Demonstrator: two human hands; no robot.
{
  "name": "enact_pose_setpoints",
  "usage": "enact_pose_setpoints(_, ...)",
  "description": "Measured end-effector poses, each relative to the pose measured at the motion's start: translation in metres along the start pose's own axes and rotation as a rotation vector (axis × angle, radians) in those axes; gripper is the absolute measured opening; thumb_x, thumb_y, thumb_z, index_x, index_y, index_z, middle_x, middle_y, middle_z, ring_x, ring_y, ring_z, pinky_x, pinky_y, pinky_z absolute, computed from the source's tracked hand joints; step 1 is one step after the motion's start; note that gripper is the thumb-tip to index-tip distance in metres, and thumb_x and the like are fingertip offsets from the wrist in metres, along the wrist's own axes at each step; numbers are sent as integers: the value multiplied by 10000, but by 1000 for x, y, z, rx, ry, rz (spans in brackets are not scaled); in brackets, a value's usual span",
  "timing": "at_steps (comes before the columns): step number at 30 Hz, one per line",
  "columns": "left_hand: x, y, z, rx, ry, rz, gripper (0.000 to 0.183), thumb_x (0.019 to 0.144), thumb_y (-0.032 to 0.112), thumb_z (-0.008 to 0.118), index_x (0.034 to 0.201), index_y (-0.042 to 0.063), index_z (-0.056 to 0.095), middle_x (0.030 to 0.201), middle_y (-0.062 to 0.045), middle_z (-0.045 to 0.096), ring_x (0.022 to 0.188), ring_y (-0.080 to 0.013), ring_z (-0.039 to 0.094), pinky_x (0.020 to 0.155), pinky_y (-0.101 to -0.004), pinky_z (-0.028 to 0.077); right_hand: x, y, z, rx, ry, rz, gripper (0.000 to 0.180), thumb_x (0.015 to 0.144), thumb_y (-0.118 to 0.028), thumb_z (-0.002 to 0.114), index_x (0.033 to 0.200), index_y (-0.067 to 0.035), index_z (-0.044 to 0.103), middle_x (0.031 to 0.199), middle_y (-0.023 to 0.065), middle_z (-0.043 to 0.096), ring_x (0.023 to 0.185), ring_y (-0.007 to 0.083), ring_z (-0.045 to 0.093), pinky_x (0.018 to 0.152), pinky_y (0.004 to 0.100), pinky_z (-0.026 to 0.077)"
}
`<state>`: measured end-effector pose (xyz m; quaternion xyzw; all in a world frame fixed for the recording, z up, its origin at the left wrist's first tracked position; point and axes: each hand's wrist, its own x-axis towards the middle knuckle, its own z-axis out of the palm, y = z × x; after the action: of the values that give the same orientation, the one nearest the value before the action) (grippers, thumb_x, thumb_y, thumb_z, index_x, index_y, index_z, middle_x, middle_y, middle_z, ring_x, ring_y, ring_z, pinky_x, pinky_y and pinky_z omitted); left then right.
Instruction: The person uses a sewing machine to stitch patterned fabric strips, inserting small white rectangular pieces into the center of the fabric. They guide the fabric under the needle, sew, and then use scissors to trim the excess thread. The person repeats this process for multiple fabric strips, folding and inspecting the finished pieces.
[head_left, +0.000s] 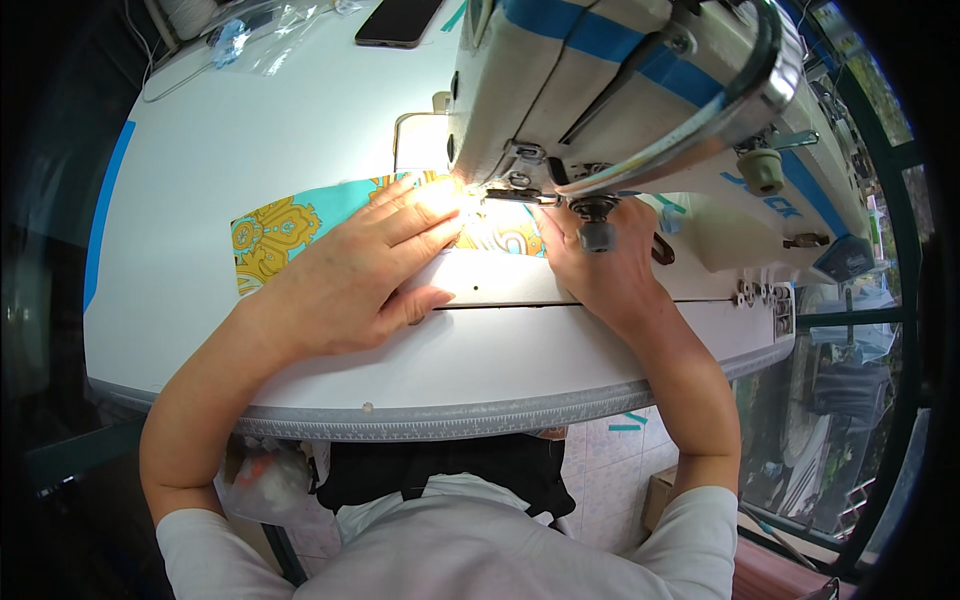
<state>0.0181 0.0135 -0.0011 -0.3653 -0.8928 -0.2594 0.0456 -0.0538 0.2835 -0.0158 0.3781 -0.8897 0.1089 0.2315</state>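
Note:
A strip of turquoise and mustard patterned fabric (315, 214) lies on the sewing machine bed, under the machine head (517, 112). My left hand (352, 262) rests palm down on the strip, its fingers extended towards the needle area and its thumb spread on the bed (510, 285). Strong lamp glare hides the needle and the left fingertips. At the strip's right end is my right hand (607, 255), touching the fabric with curled fingers. The machine head and a dark knob (596, 232) partly cover those fingers, so their grip on the cloth is unclear.
A smartphone (397, 21) and a clear plastic bag (270, 34) lie at the back of the white table (225, 142). Several bobbins (750, 292) stand at the right. A measuring tape (450, 427) runs along the front edge. Windows (847, 397) flank the right side.

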Motion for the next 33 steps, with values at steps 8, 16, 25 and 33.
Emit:
enact_pose_setpoints(8,3,5,-2,1,-17,-20,550,909,225,677,1382,-26,553,1437,-198,529,1344,-425,469,1221,-593,242,1,-4,-6,-30,24,4,107,565,-53,729,590,-100,636,638,16,607,648,233,611,555,374,479)
enact_pose_setpoints(16,2,2,-4,17,-17,-3,531,921,216,663,1385,-19,558,1440,-198,528,1349,-447,454,1219,-595,245,1,-3,-1,-61,0,-6,122,537,-71,726,575,-94,612,640,28,606,637,247,603,547,380,470)
enact_pose_setpoints(25,2,-3,-2,36,-3,25,532,931,230,653,1391,-17,555,1444,-195,528,1365,-451,439,1224,-594,233,4,-5,-8,108,175,34,122,623,-24,718,602,-62,604,622,60,595,613,266,588,512,389,439)
enact_pose_setpoints(33,4,-6,-2,25,-6,35,511,937,231,641,1377,-16,562,1423,-192,535,1361,-447,446,1227,-588,231,3,-7,-13,438,208,145,109,644,49,652,605,-23,579,571,113,559,541,304,535,492,411,397)
